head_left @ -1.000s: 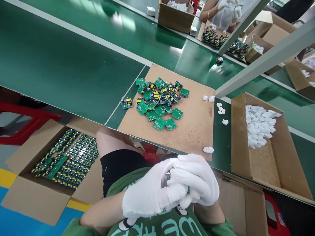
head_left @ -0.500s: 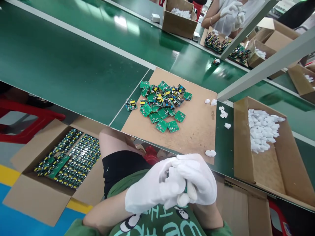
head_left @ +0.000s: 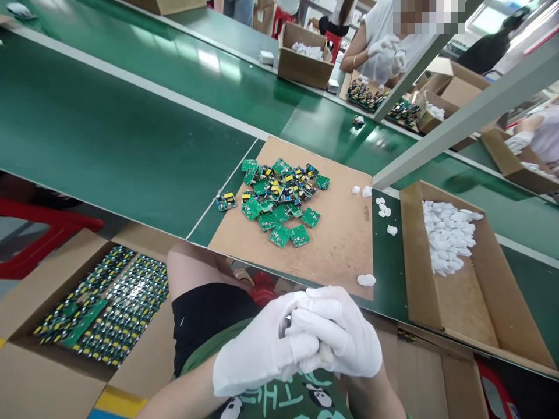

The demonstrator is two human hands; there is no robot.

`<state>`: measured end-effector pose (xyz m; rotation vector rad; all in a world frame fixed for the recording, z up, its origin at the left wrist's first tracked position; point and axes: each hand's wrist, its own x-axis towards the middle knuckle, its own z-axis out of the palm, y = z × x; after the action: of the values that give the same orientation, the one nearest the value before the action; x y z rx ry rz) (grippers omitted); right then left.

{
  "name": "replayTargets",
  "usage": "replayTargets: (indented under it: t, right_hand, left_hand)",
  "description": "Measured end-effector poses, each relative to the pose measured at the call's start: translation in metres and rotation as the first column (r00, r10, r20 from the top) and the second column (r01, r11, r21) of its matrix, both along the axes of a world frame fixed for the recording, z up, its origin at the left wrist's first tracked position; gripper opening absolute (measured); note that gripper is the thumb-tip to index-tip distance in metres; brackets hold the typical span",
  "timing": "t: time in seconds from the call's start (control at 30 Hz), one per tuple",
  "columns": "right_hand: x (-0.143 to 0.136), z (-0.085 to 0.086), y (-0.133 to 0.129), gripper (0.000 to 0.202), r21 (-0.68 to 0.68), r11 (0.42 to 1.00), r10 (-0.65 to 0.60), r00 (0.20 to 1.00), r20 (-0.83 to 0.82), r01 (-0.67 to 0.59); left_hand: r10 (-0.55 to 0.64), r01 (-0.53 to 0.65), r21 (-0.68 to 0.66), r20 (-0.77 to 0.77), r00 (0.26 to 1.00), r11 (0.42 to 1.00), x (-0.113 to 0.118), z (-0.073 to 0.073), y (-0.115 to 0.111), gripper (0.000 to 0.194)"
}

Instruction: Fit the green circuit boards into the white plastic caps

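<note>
Just beyond the left hand (head_left: 257,352) and right hand (head_left: 345,337), cardboard (head_left: 334,256) overlies green workbench (head_left: 144,134); pressed together, they enclose a barely visible, greyish component (head_left: 286,325).

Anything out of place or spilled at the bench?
Mildly: one circuit board sits apart from the pile, mostly off the cardboard sheet's left edge. Several white pieces lie loose outside the open box. No obvious damage shows.
</note>
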<state>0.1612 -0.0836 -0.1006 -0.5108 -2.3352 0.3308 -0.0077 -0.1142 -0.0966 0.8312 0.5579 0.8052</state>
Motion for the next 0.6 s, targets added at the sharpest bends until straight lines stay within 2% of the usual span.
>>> replayTargets:
  t: [0.13,0.2,0.3,0.4,0.47,0.5,0.53,0.57,0.6]
  right_hand:
    - [-0.005,-0.003,0.000,0.051,-0.053,0.998,-0.024,0.996,-0.089,0.019]
    - [-0.008,-0.001,0.002,0.053,-0.079,0.996,0.025,0.995,-0.098,-0.033]
    - [-0.009,0.009,0.008,0.049,-0.103,0.989,0.094,0.992,-0.089,-0.103]
    - [-0.009,0.024,0.035,0.040,-0.171,0.976,0.132,0.990,-0.048,-0.138]
    - [-0.008,0.032,0.074,0.038,-0.269,0.958,0.119,0.991,0.068,-0.097]
    - [-0.008,0.033,0.100,0.039,-0.323,0.946,0.010,0.991,0.132,0.033]
    - [-0.007,0.034,0.129,0.040,-0.341,0.910,-0.161,0.960,0.229,0.234]
    - [-0.005,0.032,0.159,0.039,-0.324,0.812,-0.375,0.860,0.347,0.485]
    - [-0.004,0.030,0.188,0.039,-0.306,0.736,-0.481,0.785,0.390,0.604]
  left_hand:
    - [0.076,-0.077,0.056,0.020,0.997,0.996,0.002,0.003,0.002,0.047]
    - [0.087,-0.088,0.076,0.021,0.996,0.993,0.002,0.002,0.003,0.054]
    - [0.132,-0.130,0.097,-0.012,0.991,0.987,-0.003,-0.006,0.008,0.054]
    - [0.224,-0.216,0.109,-0.068,0.972,0.970,-0.013,-0.017,0.016,0.060]
    - [0.302,-0.291,0.103,-0.123,0.945,0.951,-0.021,-0.022,0.019,0.061]
    - [0.362,-0.345,0.113,-0.193,0.912,0.932,-0.024,-0.023,0.020,0.058]
    - [0.430,-0.405,0.145,-0.295,0.853,0.903,-0.026,-0.024,0.019,0.054]
    - [0.492,-0.450,0.201,-0.414,0.766,0.870,-0.027,-0.025,0.019,0.052]
    - [0.545,-0.473,0.279,-0.525,0.654,0.836,-0.028,-0.026,0.018,0.050]
